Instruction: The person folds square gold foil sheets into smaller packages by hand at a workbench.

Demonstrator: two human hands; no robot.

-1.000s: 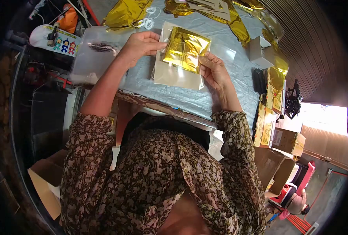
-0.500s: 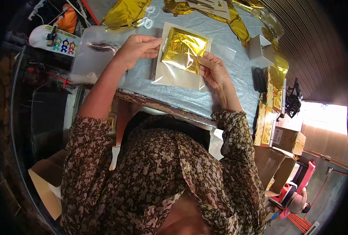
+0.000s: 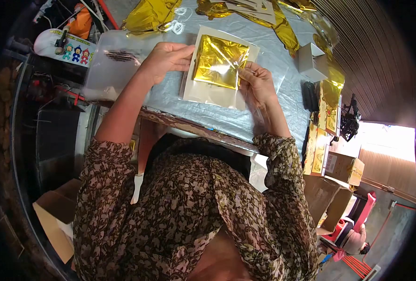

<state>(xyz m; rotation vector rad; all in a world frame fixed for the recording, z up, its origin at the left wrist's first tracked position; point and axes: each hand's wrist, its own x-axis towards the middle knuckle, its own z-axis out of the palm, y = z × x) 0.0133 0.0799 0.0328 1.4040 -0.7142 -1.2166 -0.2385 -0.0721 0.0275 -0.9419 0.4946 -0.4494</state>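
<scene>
A folded gold foil sheet (image 3: 220, 63) lies over a pale card (image 3: 208, 93), with glossy clear plastic around the card. My left hand (image 3: 170, 60) is closed at the card's left edge, thumb on top and the other fingers partly behind. On the right, my right hand (image 3: 257, 83) pinches the plastic and card beside the foil, its thumb over the front. A stack of clear plastic bags (image 3: 112, 65) lies left of my left hand. Above it on the table is white string (image 3: 176, 26).
Gold foil pieces (image 3: 152, 16) and pale cut letters (image 3: 259, 11) lie along the table's far side. A small white box (image 3: 312, 62) and a black object (image 3: 308, 95) stand at the right. Cardboard boxes (image 3: 325, 194) are on the floor side; a person (image 3: 355, 239) is beyond.
The card with the gold foil has tilted and shifted slightly, and the glare on the foil and plastic has moved. Both hands stay almost in place at its sides.
</scene>
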